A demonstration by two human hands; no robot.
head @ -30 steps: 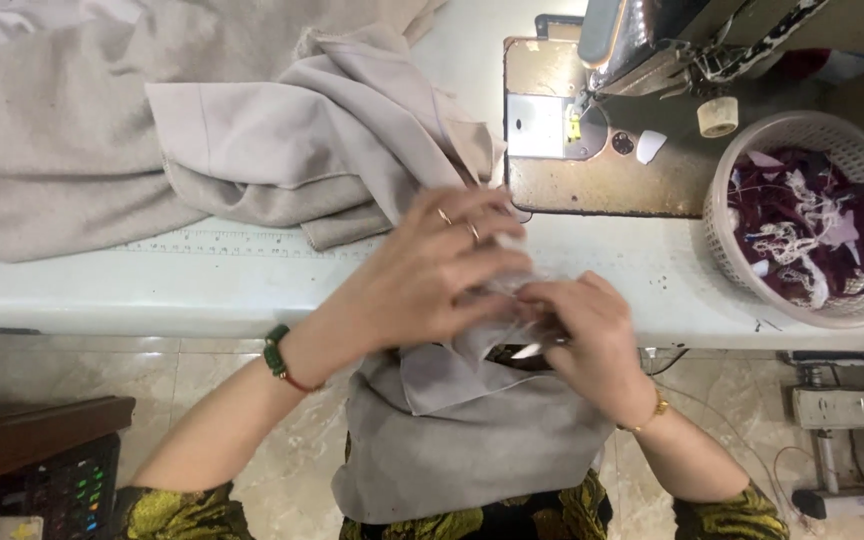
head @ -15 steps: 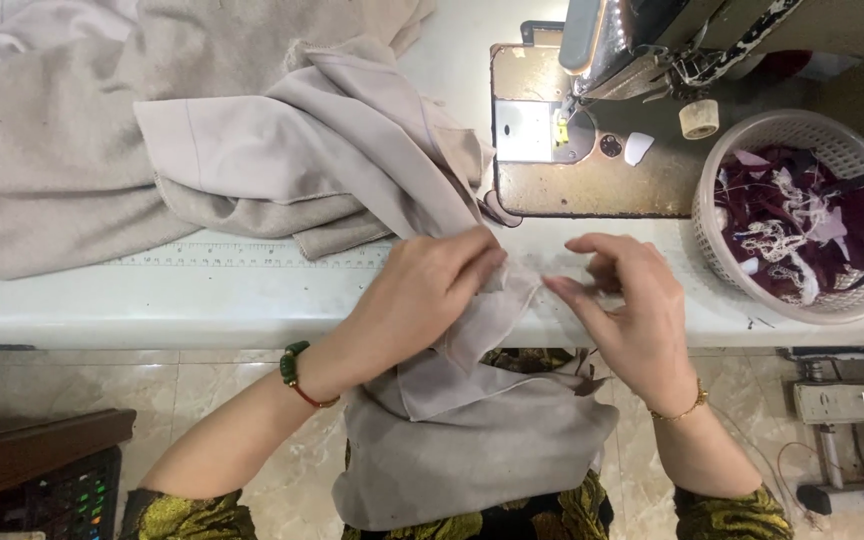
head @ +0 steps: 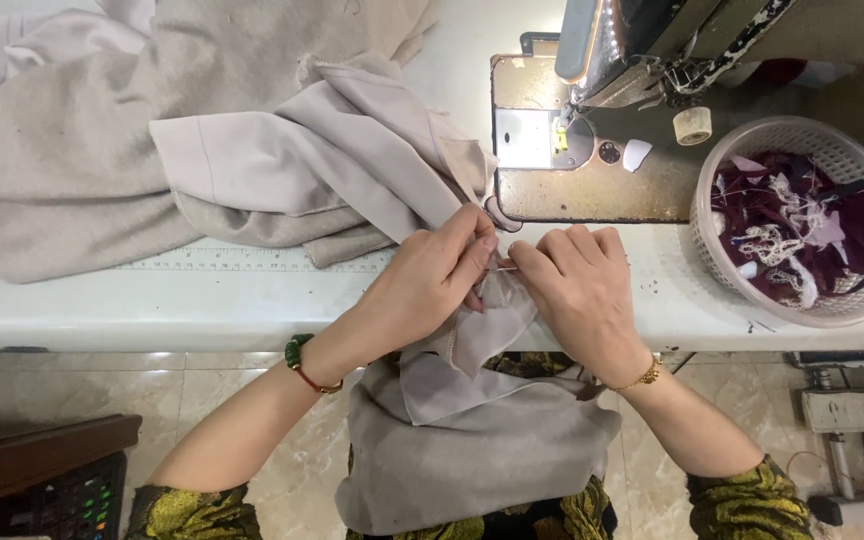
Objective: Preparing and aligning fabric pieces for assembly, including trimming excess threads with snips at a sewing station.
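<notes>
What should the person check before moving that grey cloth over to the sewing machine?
1. Both hands on the cloth: ok. The left hand and right hand pinch the soft grey fabric at the table edge.
2. Something thin and metallic between the fingertips: cannot tell what it is.
3. Bed of the metal sewing machine free of cloth: ok.
4. Needle position: cannot tell, hidden under the machine head.
5. White plastic basket of dark red scraps out of the way: ok, it sits to the right.
6. Rest of the fabric loose: not ok, it is bunched on the white table.
</notes>
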